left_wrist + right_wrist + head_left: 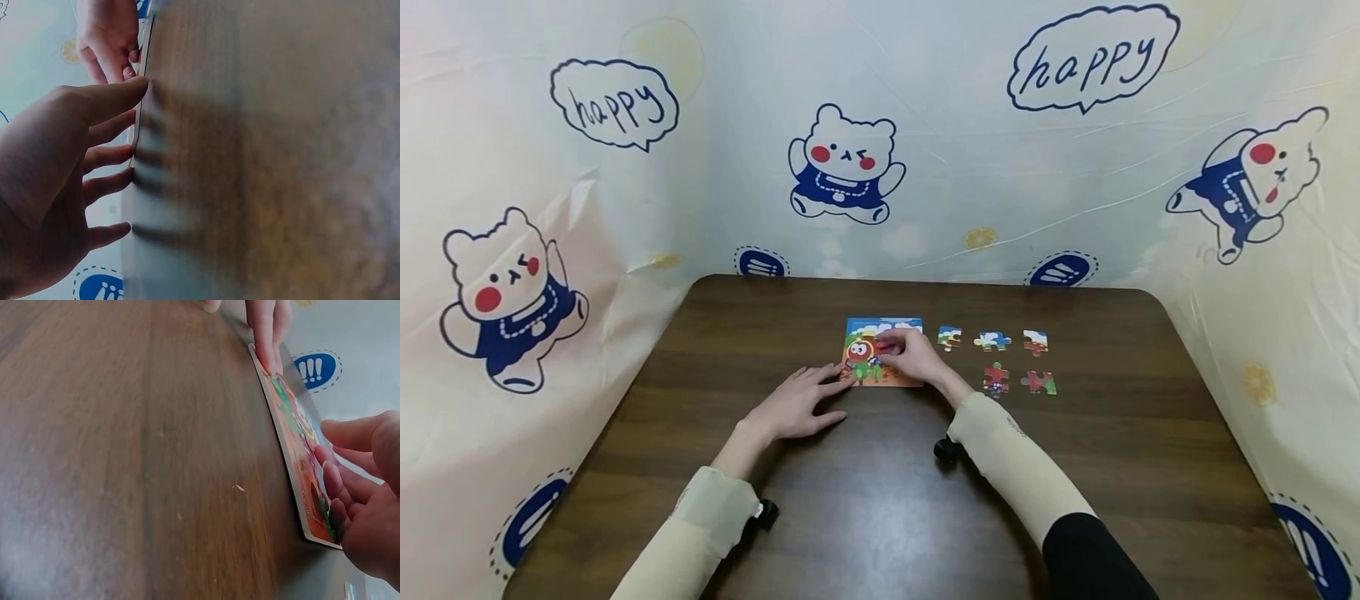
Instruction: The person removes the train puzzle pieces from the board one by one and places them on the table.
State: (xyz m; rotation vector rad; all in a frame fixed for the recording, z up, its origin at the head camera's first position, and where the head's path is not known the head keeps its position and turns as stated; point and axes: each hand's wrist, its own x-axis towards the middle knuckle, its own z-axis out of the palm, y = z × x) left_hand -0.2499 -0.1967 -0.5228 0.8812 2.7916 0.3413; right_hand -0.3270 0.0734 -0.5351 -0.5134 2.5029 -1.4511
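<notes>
"Jigsaw board [887, 380]: where is it?"
"Flat on the worktop [865, 492]. My left grip [801, 402] spreads wide, fingertips touching its left edge."
"And your right grip [916, 355]?"
"Half curled over it; I can't tell whether it pinches anything."

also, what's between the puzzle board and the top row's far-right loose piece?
Two more from that row, per the head view: the left piece, nearest the puzzle board, then the middle piece, before the far-right piece.
</notes>
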